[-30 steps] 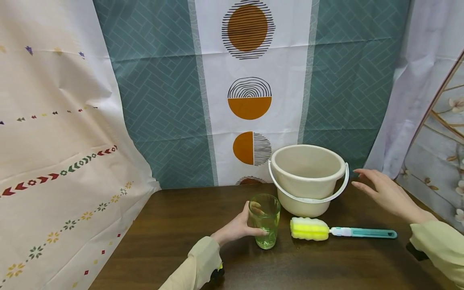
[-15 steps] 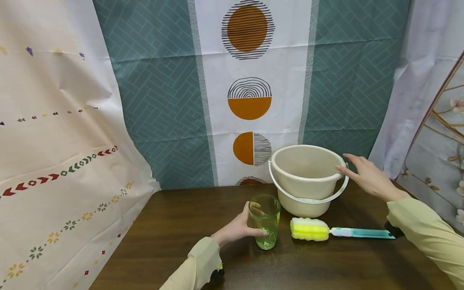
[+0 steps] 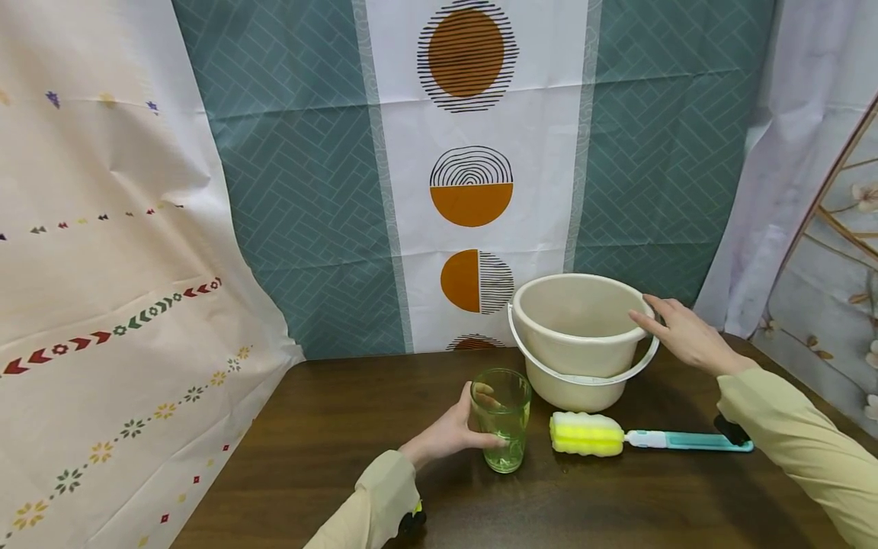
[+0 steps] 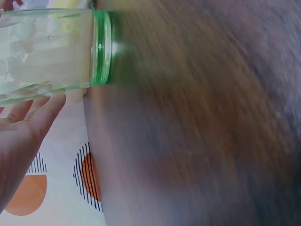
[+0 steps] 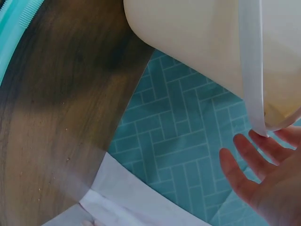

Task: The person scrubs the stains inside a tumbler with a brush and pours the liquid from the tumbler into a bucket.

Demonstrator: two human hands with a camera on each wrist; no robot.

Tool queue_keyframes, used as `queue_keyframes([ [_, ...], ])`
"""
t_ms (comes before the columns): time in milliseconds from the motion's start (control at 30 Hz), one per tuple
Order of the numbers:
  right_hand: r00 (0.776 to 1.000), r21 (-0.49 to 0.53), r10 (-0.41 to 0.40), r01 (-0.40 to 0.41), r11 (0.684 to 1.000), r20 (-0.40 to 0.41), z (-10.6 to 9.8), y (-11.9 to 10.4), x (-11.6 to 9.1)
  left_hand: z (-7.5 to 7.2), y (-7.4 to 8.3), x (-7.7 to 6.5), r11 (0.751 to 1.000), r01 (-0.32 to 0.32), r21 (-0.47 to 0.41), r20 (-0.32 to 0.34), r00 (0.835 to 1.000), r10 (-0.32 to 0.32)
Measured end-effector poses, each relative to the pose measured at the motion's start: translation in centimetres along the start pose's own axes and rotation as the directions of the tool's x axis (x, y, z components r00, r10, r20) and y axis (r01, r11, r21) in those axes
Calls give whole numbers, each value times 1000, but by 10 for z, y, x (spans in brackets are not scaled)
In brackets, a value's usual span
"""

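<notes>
A green drinking glass [image 3: 504,446] stands upright on the table. My left hand [image 3: 449,433] holds it from the left, thumb in front and fingers behind. In the left wrist view the glass [image 4: 51,52] lies sideways across the picture, its thick base near the wood and the fingers [image 4: 44,113] alongside. My right hand [image 3: 689,335] is at the right rim of a cream bucket [image 3: 572,352], thumb over the edge. In the right wrist view its fingers [image 5: 254,160] are nearly straight, at the rim beside the white bail handle [image 5: 251,61]; the thumb is hidden there.
A bottle brush [image 3: 586,435] with a yellow and white sponge head lies in front of the bucket, its teal handle [image 3: 700,441] pointing right beneath the right sleeve. Patterned cloth [image 3: 315,229] hangs behind the brown wooden table [image 3: 357,396] and at both sides.
My right hand has moved left from beside the bucket to its right rim. My left hand and the glass have stayed in place, as have the bucket and the bottle brush.
</notes>
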State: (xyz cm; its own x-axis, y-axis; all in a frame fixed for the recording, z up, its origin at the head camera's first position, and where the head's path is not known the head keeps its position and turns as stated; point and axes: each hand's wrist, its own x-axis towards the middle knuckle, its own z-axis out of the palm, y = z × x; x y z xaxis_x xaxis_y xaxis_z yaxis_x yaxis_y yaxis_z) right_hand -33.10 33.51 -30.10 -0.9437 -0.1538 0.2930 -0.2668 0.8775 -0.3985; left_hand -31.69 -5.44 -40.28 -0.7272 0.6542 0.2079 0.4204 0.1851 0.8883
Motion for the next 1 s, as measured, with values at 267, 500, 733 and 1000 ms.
queue_keyframes([
  [267, 999, -23, -20, 19, 1000, -32, 3, 2, 0, 2, 8, -2, 995, -62, 83, -64, 996, 67],
  [500, 999, -23, -26, 25, 999, -40, 4, 2, 0, -4, 38, -2, 987, -128, 98, -133, 981, 140],
  [733, 999, -24, -28, 27, 999, -41, 4, 3, 0, -19, 34, 14, 980, -62, 188, -199, 975, 100],
  [1000, 999, -19, -24, 24, 1000, -36, 5, 3, 0, -34, 50, 29, 967, -4, 255, -307, 948, 85],
])
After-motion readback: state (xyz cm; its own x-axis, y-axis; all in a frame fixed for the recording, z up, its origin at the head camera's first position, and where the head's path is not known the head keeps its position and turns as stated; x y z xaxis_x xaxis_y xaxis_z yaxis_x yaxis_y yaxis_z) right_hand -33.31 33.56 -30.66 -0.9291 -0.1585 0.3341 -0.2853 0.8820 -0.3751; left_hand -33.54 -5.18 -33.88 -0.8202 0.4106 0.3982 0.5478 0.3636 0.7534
